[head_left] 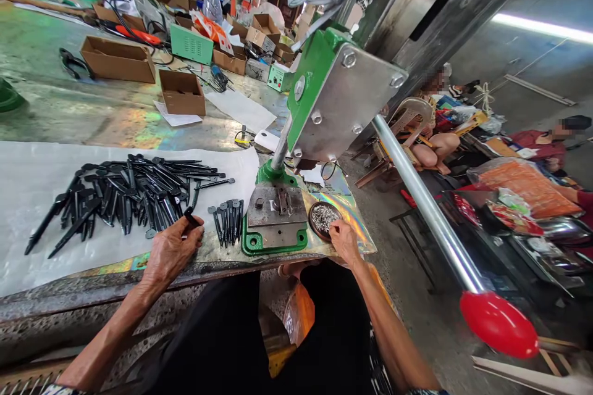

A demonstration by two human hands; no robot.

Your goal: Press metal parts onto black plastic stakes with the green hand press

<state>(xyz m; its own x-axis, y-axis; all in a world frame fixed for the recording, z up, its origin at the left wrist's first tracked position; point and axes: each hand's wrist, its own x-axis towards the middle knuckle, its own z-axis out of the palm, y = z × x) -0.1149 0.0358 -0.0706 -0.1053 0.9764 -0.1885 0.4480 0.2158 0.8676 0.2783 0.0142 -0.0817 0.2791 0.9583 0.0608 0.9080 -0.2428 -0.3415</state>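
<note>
My left hand point(175, 245) is closed on a black plastic stake point(189, 216), its dark end poking up between thumb and fingers. Left of it spreads a large pile of black plastic stakes point(130, 191) with flat heads. A smaller row of the same stakes point(227, 222) lies between that hand and a green hand press point(315, 99). My right hand point(343, 239) pinches its fingertips together at the rim of a round dish point(313, 229) holding small shiny metal pieces point(324, 216); whatever the fingertips hold is hidden.
The press's long lever ends in a red knob point(499, 324) at the right. White sheeting point(28, 197) covers the bench's left part. Cardboard boxes point(181, 92), pliers point(74, 65) and a green box point(191, 43) stand farther back. Other people sit at right beside a cluttered table.
</note>
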